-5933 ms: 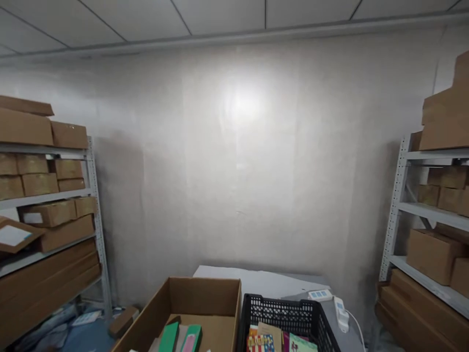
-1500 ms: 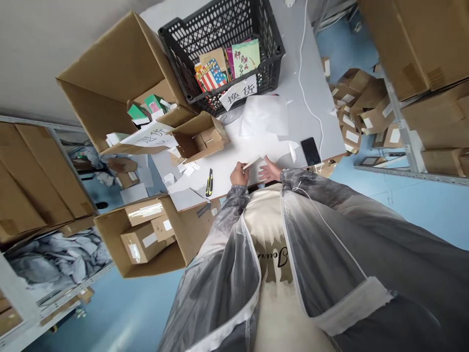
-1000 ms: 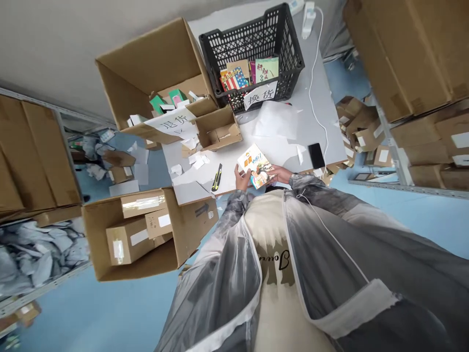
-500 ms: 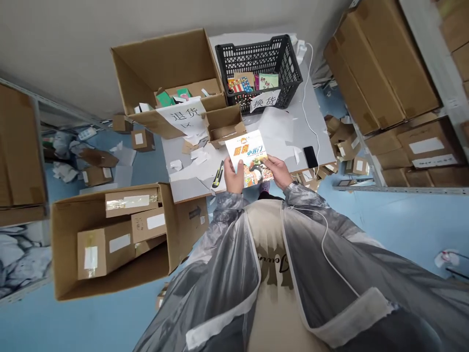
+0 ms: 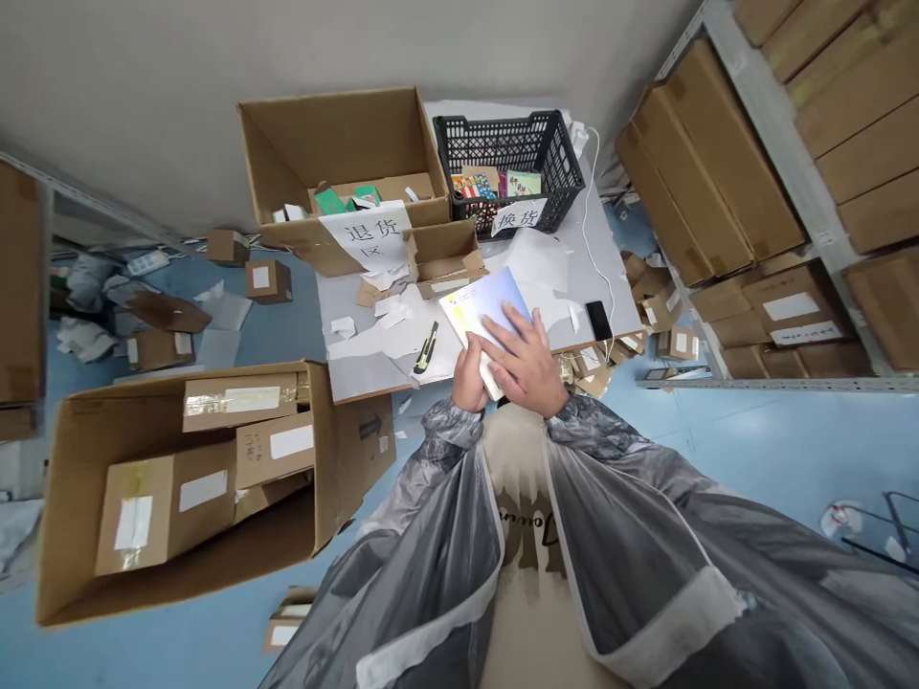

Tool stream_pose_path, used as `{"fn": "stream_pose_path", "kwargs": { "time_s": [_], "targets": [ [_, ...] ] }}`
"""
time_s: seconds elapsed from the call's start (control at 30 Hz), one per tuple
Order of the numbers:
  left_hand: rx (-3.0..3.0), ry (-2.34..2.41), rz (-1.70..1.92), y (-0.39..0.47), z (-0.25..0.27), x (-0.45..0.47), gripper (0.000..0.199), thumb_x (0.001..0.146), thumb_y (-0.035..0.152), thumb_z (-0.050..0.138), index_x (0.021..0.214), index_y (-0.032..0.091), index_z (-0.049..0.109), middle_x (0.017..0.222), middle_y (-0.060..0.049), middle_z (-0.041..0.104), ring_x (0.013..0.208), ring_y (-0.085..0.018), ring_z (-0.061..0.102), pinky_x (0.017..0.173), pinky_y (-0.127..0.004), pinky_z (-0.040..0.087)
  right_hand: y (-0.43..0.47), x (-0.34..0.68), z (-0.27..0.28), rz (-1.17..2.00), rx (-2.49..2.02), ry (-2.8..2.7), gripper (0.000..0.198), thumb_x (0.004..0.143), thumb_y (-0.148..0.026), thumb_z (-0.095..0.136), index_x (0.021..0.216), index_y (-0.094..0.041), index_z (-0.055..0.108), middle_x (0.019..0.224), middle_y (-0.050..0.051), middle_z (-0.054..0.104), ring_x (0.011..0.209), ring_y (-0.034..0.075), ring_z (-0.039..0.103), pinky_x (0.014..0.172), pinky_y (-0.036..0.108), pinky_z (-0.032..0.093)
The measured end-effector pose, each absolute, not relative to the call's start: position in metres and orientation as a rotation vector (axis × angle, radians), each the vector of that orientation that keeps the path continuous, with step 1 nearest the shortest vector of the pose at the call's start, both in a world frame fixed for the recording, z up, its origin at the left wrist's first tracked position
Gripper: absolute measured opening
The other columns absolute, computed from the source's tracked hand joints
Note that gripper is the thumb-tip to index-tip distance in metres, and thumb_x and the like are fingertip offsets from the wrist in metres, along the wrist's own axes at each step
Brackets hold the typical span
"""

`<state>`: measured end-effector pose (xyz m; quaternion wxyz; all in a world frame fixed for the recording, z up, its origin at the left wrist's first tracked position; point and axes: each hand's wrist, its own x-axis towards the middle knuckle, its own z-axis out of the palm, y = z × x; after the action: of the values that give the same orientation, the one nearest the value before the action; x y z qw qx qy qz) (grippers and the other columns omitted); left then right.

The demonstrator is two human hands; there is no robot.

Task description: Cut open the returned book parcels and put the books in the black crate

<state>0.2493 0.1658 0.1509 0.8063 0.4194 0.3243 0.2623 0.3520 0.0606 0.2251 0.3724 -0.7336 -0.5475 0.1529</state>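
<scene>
A book (image 5: 477, 302) with a blue, white and yellow cover is held low over the table's front edge, its top tilted toward the small box. My left hand (image 5: 469, 376) grips its lower left edge, thumb on top; the fingers underneath are hidden. Across the cover lies my right hand (image 5: 524, 364), flat with its fingers stretched out. To the left of the book, a yellow and black box cutter (image 5: 426, 348) rests on the table (image 5: 366, 377). A small open cardboard box (image 5: 446, 251) sits just beyond the book.
At the back stand a large open carton (image 5: 337, 134) and a black crate (image 5: 495, 144) holding books, both with paper signs. A phone (image 5: 597, 321) lies at the right. On the left is a carton (image 5: 326, 459) of parcels. Shelves (image 5: 782, 383) with boxes stand right.
The book has turned over from its illustrated cover to the blue and white one. My right hand has moved from its right edge to lie flat across it. The view has shifted slightly.
</scene>
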Motion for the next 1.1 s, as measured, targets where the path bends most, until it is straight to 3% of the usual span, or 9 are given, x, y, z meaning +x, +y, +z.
{"fn": "stream_pose_path", "kwargs": {
  "time_s": [0.1,0.2,0.3,0.37,0.5,0.6,0.87,1.0,1.1],
  "targets": [
    [0.882,0.732,0.596,0.178,0.153,0.243,0.095,0.111,0.104,0.064,0.143,0.017,0.087,0.133,-0.018,0.092,0.159,-0.042,0.079,0.132,-0.049,0.07,0.067,0.37,0.225,0.415,-1.927,-1.158,0.084,0.117,-0.08,0.076,0.186,-0.033,0.066,0.191,0.011,0.061,0.195,0.047,0.026,0.157,0.075,0.03],
    [0.924,0.716,0.612,0.192,0.15,0.234,0.103,0.103,0.111,0.064,0.136,0.016,0.088,0.131,-0.021,0.093,0.15,-0.044,0.084,0.124,-0.049,0.073,0.067,0.384,0.217,0.688,-1.819,-0.795,0.091,0.103,-0.099,0.081,0.155,-0.025,0.087,0.146,0.016,0.087,0.156,0.048,0.073,0.123,0.061,0.072],
    [1.109,0.762,0.648,0.201,0.147,0.229,0.104,0.103,0.111,0.065,0.141,0.017,0.086,0.143,-0.022,0.09,0.149,-0.045,0.083,0.122,-0.049,0.074,0.062,0.386,0.211,0.866,-1.776,-0.603,0.092,0.099,-0.112,0.07,0.105,-0.022,0.089,0.093,0.008,0.083,0.097,0.036,0.083,0.08,0.044,0.073],
    [1.318,0.838,0.712,0.199,0.148,0.228,0.102,0.105,0.105,0.072,0.162,0.021,0.079,0.17,-0.023,0.078,0.161,-0.045,0.076,0.128,-0.05,0.07,0.058,0.382,0.211,0.749,-1.871,-0.648,0.092,0.102,-0.112,0.066,0.09,-0.022,0.084,0.081,0.006,0.077,0.086,0.033,0.08,0.074,0.04,0.069],
    [1.49,0.718,0.692,0.177,0.154,0.232,0.112,0.105,0.098,0.078,0.191,0.028,0.057,0.204,-0.019,0.042,0.192,-0.041,0.037,0.157,-0.055,0.038,0.054,0.364,0.221,0.472,-2.055,-0.974,0.064,0.123,-0.081,0.061,0.128,-0.027,0.095,0.114,0.012,0.092,0.117,0.042,0.089,0.105,0.048,0.073],
    [1.143,0.575,0.565,0.161,0.164,0.239,0.103,0.107,0.097,0.077,0.184,0.029,0.067,0.201,-0.013,0.05,0.196,-0.036,0.029,0.162,-0.049,0.021,0.05,0.346,0.228,0.403,-2.012,-1.297,0.059,0.129,-0.055,0.053,0.173,-0.028,0.079,0.167,0.014,0.082,0.157,0.04,0.078,0.134,0.053,0.066],
    [0.367,0.571,0.494,0.161,0.2,0.238,0.079,0.113,0.075,0.083,0.174,0.026,0.077,0.177,-0.014,0.077,0.18,-0.043,0.058,0.15,-0.056,0.051,0.039,0.355,0.23,0.195,-2.023,-1.461,0.069,0.125,-0.059,0.07,0.19,-0.04,0.062,0.204,0.005,0.045,0.197,0.046,0.018,0.156,0.086,0.017],
    [0.429,0.605,0.519,0.16,0.199,0.231,0.081,0.098,0.072,0.102,0.159,0.021,0.086,0.163,-0.018,0.085,0.166,-0.048,0.073,0.141,-0.061,0.06,0.036,0.366,0.217,0.594,-1.868,-0.889,0.1,0.111,-0.093,0.076,0.184,-0.027,0.068,0.188,0.018,0.065,0.174,0.048,0.063,0.141,0.069,0.059],
    [0.574,0.713,0.585,0.159,0.191,0.23,0.079,0.087,0.073,0.11,0.14,0.017,0.09,0.148,-0.021,0.09,0.151,-0.048,0.082,0.131,-0.06,0.067,0.032,0.358,0.208,0.822,-1.652,-0.594,0.096,0.107,-0.105,0.068,0.155,-0.024,0.087,0.154,0.016,0.088,0.139,0.043,0.085,0.12,0.06,0.073]
  ]
}}
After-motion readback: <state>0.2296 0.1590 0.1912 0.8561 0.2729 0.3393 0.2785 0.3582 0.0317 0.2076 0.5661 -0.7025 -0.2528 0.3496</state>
